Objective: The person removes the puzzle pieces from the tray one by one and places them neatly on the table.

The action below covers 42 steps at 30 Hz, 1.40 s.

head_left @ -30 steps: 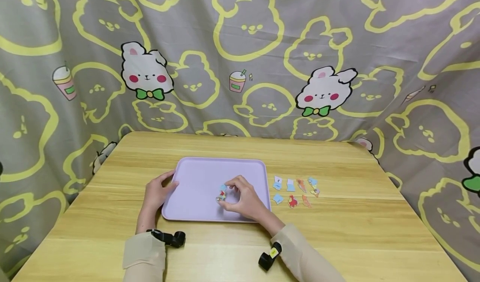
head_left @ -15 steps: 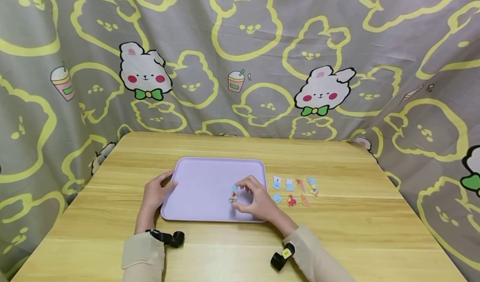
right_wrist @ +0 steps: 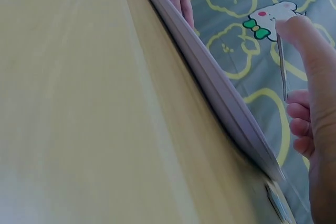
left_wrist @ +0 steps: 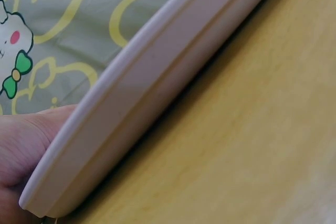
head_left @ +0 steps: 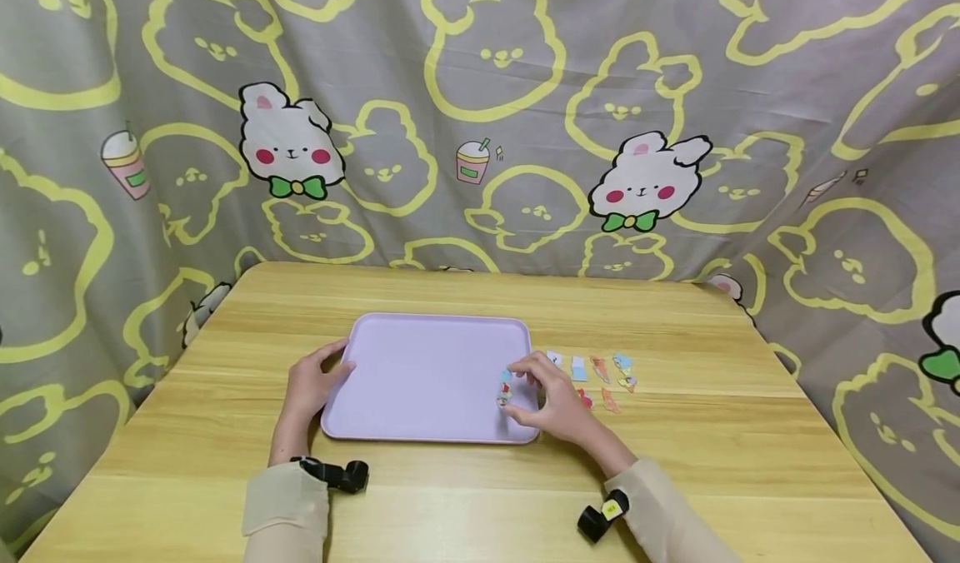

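Observation:
In the head view a lilac tray lies on the wooden table. My left hand grips its left rim, thumb over the edge. Over the tray's right end, my right hand pinches a small colourful jigsaw piece, blue at the top with red and yellow below. Seen edge-on in the right wrist view, the piece is thin and flat between thumb and fingertips. The left wrist view shows the tray's outer wall with part of my left hand behind it.
Several loose jigsaw pieces lie in two rows on the table right of the tray, some partly hidden by my right hand. A grey patterned curtain hangs behind the table and at both sides.
My right hand has moved right across the tray with the jigsaw piece, now near the right rim and covering some loose pieces. The left hand stays on the rim.

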Available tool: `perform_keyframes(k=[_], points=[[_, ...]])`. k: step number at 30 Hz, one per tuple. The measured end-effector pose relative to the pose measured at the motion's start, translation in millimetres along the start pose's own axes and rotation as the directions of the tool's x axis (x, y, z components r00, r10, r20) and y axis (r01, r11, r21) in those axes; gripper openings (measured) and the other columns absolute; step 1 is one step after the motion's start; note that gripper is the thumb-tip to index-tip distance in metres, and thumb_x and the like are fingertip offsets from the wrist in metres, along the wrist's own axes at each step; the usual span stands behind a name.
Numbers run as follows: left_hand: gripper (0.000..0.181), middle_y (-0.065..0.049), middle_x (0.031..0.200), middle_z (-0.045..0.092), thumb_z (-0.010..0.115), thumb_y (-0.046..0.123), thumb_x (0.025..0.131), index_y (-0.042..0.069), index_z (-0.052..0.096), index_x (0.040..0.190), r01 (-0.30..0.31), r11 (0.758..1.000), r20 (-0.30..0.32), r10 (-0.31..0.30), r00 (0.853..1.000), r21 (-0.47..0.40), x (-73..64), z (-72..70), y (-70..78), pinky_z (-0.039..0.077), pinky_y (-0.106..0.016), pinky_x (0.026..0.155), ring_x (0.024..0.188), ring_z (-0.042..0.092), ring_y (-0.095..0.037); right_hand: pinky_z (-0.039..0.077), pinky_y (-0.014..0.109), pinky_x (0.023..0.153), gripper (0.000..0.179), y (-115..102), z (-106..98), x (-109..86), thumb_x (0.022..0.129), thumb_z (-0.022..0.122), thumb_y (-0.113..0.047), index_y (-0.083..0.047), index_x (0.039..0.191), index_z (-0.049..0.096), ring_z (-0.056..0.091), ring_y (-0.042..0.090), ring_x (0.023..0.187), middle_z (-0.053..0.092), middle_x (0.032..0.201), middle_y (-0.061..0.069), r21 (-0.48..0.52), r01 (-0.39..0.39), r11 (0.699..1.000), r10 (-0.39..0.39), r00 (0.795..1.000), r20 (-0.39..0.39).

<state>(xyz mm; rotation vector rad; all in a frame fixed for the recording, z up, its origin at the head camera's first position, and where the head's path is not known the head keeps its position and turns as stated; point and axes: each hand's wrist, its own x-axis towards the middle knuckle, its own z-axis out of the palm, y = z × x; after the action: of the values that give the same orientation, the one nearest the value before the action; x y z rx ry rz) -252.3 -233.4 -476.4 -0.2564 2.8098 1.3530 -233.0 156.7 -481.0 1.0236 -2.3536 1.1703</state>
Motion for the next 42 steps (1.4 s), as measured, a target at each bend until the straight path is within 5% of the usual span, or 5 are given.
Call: perform_keyframes(k=[25, 30, 34, 37, 42], points=[[0.050, -0.024, 0.154, 0.037, 0.058, 0.022, 0.099, 0.010, 0.046, 0.146, -0.006, 1.000, -0.005, 0.006, 1.000, 0.000, -1.9, 0.3, 1.5, 0.028, -0.058, 0.118, 0.145, 0.029, -0.045, 0.046, 0.021, 0.065, 0.056, 15, -59, -36.7, 0.072, 0.084, -0.028, -0.007, 0.120, 0.064, 0.051, 0.013, 0.081, 0.061, 0.104, 0.003, -0.171, -0.066, 0.983, 0.082, 0.993, 0.087], [0.050, -0.024, 0.154, 0.037, 0.059, 0.021, 0.099, 0.009, 0.047, 0.146, -0.003, 1.000, -0.007, 0.003, 1.000, 0.001, -3.0, 0.4, 2.8, 0.028, -0.058, 0.118, 0.145, 0.029, -0.045, 0.051, 0.057, 0.098, 0.055, 17, -71, -45.0, 0.071, 0.085, -0.027, -0.010, 0.118, 0.064, 0.059, 0.017, 0.093, 0.062, 0.106, -0.001, -0.229, -0.075, 0.971, 0.099, 0.990, 0.096], [0.050, -0.024, 0.154, 0.036, 0.059, 0.022, 0.099, 0.010, 0.047, 0.146, 0.000, 1.000, 0.001, 0.000, 1.000, 0.009, -3.3, 0.0, 3.1, 0.027, -0.058, 0.119, 0.145, 0.029, -0.045, 0.057, 0.039, 0.085, 0.055, 23, -80, -53.3, 0.070, 0.086, -0.025, -0.010, 0.118, 0.064, 0.056, 0.015, 0.090, 0.059, 0.103, 0.001, -0.243, -0.058, 0.968, 0.083, 0.992, 0.096], [0.050, -0.024, 0.154, 0.037, 0.059, 0.022, 0.099, 0.011, 0.047, 0.146, -0.007, 1.000, -0.004, 0.007, 1.000, 0.016, -2.2, -0.3, 2.4, 0.027, -0.058, 0.118, 0.144, 0.029, -0.045, 0.047, 0.022, 0.064, 0.055, 29, -86, -58.3, 0.069, 0.086, -0.024, -0.007, 0.117, 0.064, 0.049, 0.010, 0.082, 0.058, 0.099, 0.002, -0.254, -0.024, 0.967, 0.048, 0.995, 0.089], [0.050, -0.023, 0.154, 0.038, 0.059, 0.021, 0.098, 0.010, 0.048, 0.145, -0.012, 1.000, -0.025, 0.012, 1.000, 0.009, 0.3, 0.7, 0.9, 0.028, -0.058, 0.118, 0.144, 0.030, -0.045, 0.053, 0.028, 0.073, 0.056, 33, -96, -64.8, 0.068, 0.087, -0.022, -0.005, 0.116, 0.064, 0.055, 0.012, 0.088, 0.060, 0.106, 0.001, -0.290, -0.025, 0.957, 0.054, 0.994, 0.095]])
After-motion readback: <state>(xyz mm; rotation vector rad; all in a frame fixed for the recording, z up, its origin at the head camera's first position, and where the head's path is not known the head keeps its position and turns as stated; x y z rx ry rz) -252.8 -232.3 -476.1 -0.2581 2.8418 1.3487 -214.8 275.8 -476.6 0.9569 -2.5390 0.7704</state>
